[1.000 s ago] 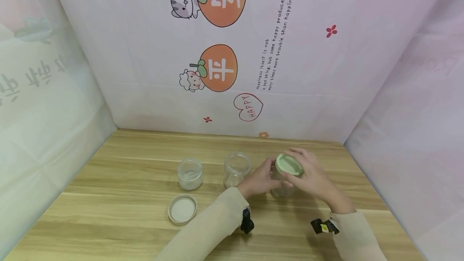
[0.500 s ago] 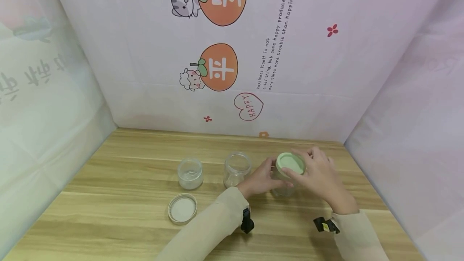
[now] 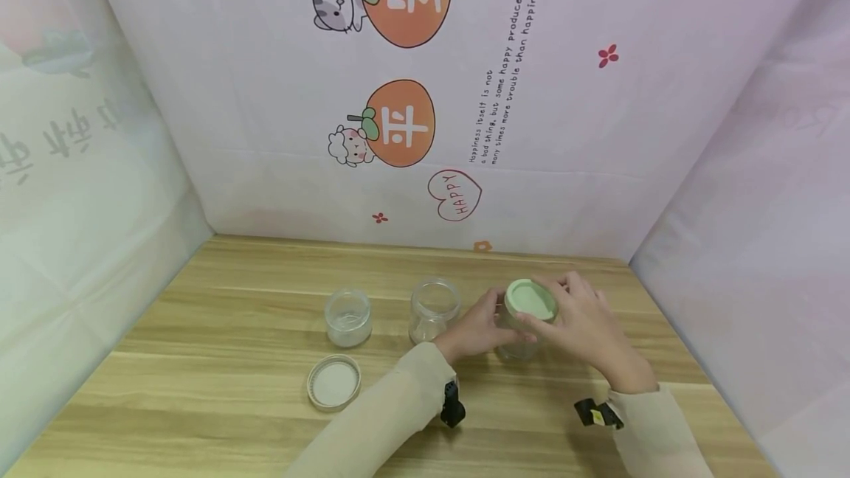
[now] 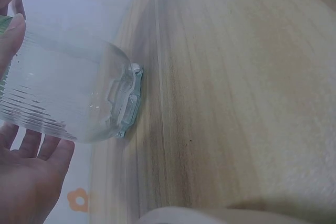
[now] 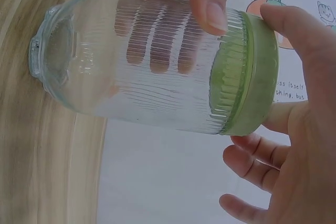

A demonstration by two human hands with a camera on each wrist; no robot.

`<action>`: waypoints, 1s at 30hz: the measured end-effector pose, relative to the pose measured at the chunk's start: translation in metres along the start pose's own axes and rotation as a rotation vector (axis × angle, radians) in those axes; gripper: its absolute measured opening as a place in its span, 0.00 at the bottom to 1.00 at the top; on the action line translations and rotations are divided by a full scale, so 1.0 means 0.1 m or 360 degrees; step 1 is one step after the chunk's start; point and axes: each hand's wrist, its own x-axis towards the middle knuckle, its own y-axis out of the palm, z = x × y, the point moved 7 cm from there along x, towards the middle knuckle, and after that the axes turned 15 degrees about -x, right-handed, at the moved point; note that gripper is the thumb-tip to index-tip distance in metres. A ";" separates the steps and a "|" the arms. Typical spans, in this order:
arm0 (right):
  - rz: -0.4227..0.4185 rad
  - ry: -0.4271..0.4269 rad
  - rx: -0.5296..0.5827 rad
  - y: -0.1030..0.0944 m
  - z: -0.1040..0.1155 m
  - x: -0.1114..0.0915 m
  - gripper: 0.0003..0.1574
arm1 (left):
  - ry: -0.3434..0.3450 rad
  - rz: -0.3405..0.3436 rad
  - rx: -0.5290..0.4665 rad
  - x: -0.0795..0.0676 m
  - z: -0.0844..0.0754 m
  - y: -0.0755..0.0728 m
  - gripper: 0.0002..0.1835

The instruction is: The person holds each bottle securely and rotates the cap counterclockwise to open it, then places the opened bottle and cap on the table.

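Note:
A tall clear glass jar [image 5: 94, 90] with fine ribs stands upright at the right of the table, its green lid [image 3: 533, 299] seated on the mouth. My left hand [image 3: 474, 329] grips the jar's body; in the right wrist view its fingers show through the glass from behind, with the thumb in front. My right hand [image 3: 587, 324] holds the lid's rim between thumb and forefinger, the other fingers bent below it. The left wrist view shows the jar's thick base [image 4: 130, 98] against the tabletop. I cannot tell how tightly the lid sits.
A wide open glass jar [image 3: 434, 301] stands just left of my left hand. Farther left is a smaller open glass jar [image 3: 348, 319], with a pale round lid [image 3: 334, 383] lying in front of it. Printed cloth walls [image 3: 265, 131] enclose the wooden table [image 3: 219, 360].
My right hand's fingers have shifted from over the lid toward its right side, still on the rim. The lid has turned level slightly; my left hand and the jar have stayed put.

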 end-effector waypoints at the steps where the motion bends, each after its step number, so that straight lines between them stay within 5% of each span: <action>1: -0.0005 -0.0006 0.0010 0.00 0.00 0.00 0.46 | 0.0002 0.0000 0.0008 0.00 0.00 0.00 0.44; 20: -0.0097 -0.0256 0.0385 0.04 0.06 0.03 0.41 | 0.0051 0.0061 -0.0062 0.02 0.01 0.00 0.44; 30: -0.0092 -0.0355 0.0524 0.09 0.10 0.05 0.43 | 0.0028 0.0059 0.0024 -0.02 -0.04 0.00 0.42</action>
